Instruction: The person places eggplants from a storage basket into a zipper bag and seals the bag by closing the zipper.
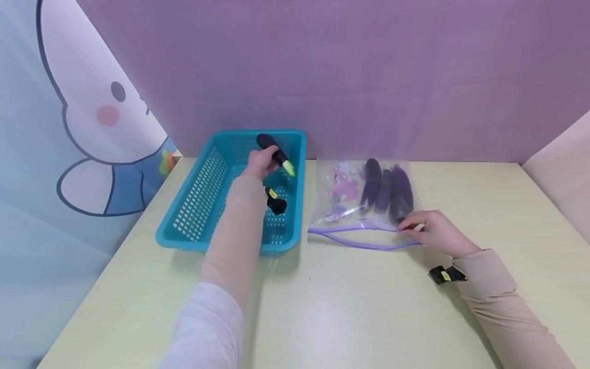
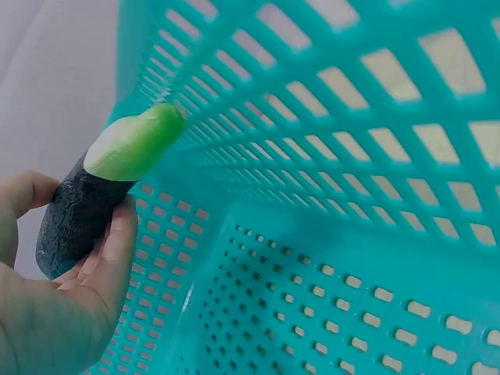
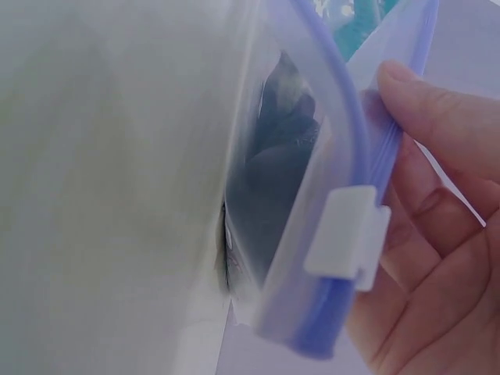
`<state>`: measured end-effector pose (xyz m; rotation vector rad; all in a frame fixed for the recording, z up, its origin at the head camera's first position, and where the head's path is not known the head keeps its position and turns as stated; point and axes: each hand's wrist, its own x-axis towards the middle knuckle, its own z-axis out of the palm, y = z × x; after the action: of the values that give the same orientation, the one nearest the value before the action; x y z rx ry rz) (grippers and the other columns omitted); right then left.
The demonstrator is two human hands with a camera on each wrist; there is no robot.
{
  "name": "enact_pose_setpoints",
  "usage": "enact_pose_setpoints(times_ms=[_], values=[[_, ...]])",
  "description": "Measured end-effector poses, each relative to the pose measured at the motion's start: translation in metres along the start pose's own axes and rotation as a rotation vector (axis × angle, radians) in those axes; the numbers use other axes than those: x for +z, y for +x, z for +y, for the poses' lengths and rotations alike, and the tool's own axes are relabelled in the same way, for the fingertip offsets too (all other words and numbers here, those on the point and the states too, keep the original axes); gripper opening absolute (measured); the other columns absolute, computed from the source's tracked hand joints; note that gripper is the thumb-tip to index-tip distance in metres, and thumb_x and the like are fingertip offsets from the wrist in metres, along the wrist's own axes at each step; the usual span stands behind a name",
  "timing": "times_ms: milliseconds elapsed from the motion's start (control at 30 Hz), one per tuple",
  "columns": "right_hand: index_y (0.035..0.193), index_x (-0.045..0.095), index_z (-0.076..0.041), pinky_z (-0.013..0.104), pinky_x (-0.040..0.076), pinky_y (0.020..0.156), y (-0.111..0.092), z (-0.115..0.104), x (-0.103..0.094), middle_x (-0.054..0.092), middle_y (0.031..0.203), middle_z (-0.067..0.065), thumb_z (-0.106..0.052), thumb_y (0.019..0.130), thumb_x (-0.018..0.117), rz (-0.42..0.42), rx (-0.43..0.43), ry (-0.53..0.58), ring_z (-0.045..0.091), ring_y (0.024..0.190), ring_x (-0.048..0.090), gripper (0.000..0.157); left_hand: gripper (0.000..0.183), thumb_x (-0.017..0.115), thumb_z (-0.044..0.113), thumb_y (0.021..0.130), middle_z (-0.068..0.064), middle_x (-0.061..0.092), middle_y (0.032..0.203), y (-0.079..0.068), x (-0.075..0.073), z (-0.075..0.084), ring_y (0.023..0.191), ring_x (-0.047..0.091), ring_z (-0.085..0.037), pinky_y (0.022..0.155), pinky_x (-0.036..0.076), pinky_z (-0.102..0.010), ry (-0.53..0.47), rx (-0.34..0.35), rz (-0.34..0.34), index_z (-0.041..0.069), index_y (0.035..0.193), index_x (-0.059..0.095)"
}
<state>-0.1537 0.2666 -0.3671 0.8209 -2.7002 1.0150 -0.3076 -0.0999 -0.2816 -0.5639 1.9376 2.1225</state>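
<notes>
My left hand (image 1: 261, 163) grips a dark purple eggplant (image 1: 266, 141) with a pale green stem end, held up inside the teal basket (image 1: 301, 195). In the left wrist view the thumb and fingers wrap the eggplant (image 2: 70, 219), its green cap (image 2: 134, 144) close to the basket's slotted wall. At the right, my right hand (image 1: 433, 231) pinches the purple zip edge (image 1: 382, 248) of a clear zip bag (image 1: 322, 205), whose mouth gapes. Several eggplants (image 1: 384, 189) lie in the bag. A white slider (image 3: 342, 234) sits on the zip near my right fingers.
The basket and bag lie side by side on a pale wooden table (image 1: 341, 307). Behind them rises a purple backdrop (image 1: 350, 77). A cartoon-print cloth (image 1: 87, 128) hangs on the left. Each wrist wears a black strapped camera, the right one (image 1: 447, 275) just above the tabletop.
</notes>
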Motion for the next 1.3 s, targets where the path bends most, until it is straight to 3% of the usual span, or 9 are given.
enact_pose_setpoints(times_ms=[467,700,1300], values=[[0.083,0.073,-0.009,0.019,0.048,0.056,0.0,-0.002,0.001,0.07,0.083,0.002,0.005,0.076,0.073,-0.006,0.023,-0.01,-0.006,0.072,0.054,0.016,0.061,0.059,0.023,0.094,-0.011,0.053,0.134,0.016,-0.001,0.009,0.116,0.059,-0.018,0.094,0.049,-0.03,-0.097,-0.026,-0.026,0.01,0.146,0.031],[0.084,0.073,-0.007,0.019,0.049,0.056,-0.001,0.002,0.001,0.07,0.083,0.002,0.006,0.076,0.072,-0.009,0.023,-0.021,-0.006,0.072,0.054,0.016,0.058,0.06,0.024,0.093,-0.011,0.057,0.131,0.014,0.002,0.013,0.114,0.06,-0.018,0.091,0.051,-0.028,-0.155,-0.01,-0.058,0.011,0.144,0.036],[0.085,0.074,-0.008,0.02,0.049,0.058,0.002,-0.002,0.001,0.07,0.084,0.001,0.004,0.077,0.072,-0.044,0.062,-0.031,-0.006,0.074,0.055,0.014,0.047,0.062,0.026,0.091,-0.009,0.061,0.124,0.003,0.009,0.022,0.099,0.061,-0.015,0.088,0.052,-0.026,-0.157,0.0,-0.082,0.01,0.134,0.05]])
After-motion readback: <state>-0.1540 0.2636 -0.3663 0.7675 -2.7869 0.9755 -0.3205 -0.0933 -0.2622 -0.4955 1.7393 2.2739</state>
